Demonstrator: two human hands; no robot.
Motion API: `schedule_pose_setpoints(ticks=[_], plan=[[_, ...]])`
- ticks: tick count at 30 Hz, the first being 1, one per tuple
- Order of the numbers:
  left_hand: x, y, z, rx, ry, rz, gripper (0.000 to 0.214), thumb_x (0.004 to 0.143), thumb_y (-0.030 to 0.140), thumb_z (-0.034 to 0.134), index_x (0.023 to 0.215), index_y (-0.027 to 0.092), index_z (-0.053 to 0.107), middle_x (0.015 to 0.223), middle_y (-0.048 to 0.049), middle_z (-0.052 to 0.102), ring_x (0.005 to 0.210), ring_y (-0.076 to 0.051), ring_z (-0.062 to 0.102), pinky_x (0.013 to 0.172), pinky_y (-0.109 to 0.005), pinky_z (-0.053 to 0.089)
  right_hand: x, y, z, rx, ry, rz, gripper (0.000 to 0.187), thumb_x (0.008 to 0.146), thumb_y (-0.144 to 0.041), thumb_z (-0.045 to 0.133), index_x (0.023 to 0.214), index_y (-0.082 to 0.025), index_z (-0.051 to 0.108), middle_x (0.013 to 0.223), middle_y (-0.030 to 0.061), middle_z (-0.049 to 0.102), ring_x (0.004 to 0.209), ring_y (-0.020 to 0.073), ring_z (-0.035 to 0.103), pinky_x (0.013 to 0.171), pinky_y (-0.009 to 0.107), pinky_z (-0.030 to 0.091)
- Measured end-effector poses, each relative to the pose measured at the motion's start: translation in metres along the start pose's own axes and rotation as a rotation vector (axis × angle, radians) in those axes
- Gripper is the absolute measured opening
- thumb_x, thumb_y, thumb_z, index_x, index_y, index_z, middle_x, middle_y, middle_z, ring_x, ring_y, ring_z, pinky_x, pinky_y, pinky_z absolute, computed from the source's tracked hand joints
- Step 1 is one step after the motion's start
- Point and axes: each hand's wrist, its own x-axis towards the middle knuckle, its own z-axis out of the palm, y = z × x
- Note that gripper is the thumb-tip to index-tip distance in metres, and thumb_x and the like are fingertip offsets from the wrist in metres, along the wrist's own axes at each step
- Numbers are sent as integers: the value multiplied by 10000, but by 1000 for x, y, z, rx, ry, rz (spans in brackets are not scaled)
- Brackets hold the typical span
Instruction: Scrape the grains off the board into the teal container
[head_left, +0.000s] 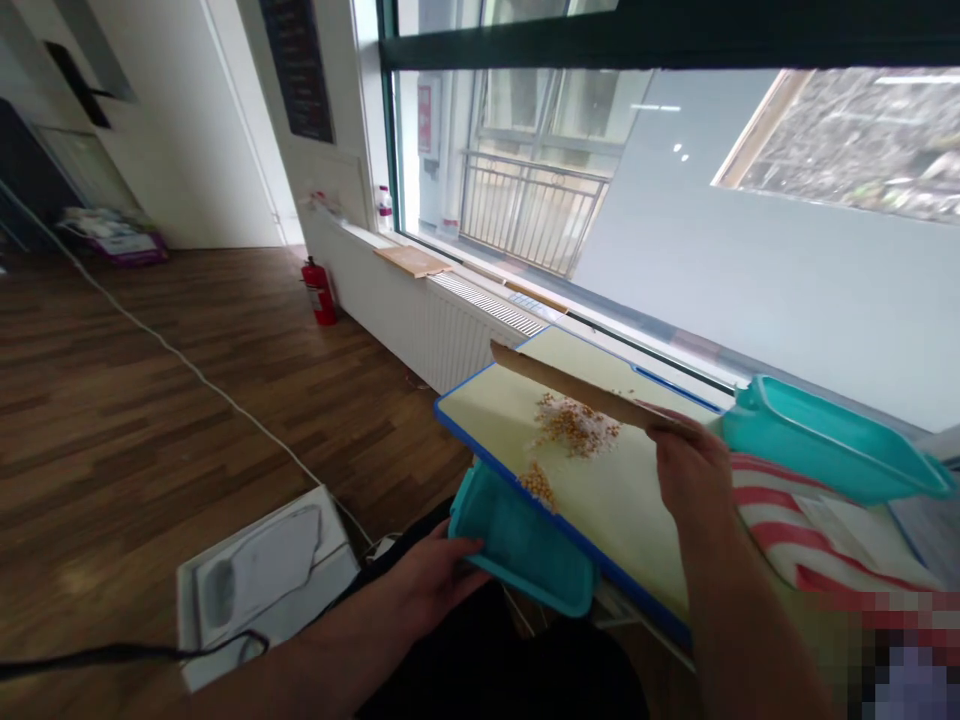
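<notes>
My left hand grips the near edge of a teal plastic tray, which sits just below the front edge of a pale yellow board with a blue rim. In my right hand is one end of a long flat brown strip, perhaps cardboard or wood, held above the board. A pile of golden kernels mixed with white grains lies on the board beside the strip. A smaller heap of kernels rests at the board's front edge, over the tray.
Another teal tray stands to the right, behind a red-and-white striped cloth. A radiator runs under the window. On the wooden floor are a white box, a cable and a red fire extinguisher.
</notes>
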Motion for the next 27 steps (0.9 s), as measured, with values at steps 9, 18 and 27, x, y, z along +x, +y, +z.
schedule_pose_setpoints(ticks=[9, 18, 27], plan=[[4, -3, -2, 15, 21, 3, 627, 720, -33, 582, 1276, 201, 411, 1056, -105, 662, 845, -231, 689, 783, -394, 572, -8, -2, 19, 202, -105, 37, 68, 659, -237, 718, 712, -260, 682, 1220, 21, 613, 1177, 236, 522, 989, 430, 392], [4, 8, -11, -41, -65, 11, 629, 703, -39, 592, 1265, 190, 431, 1007, -87, 691, 861, -235, 688, 799, -395, 563, 59, 8, 57, 60, -180, 226, 74, 532, -154, 637, 590, -199, 646, 925, 54, 697, 879, 206, 610, 787, 340, 468], [4, 13, -8, 41, -12, -44, 676, 744, -8, 582, 1343, 206, 353, 925, -91, 697, 754, -229, 696, 698, -353, 581, 77, 36, 63, 118, -176, 474, 119, 429, -133, 512, 480, -197, 598, 602, 51, 654, 819, 211, 637, 780, 335, 488]])
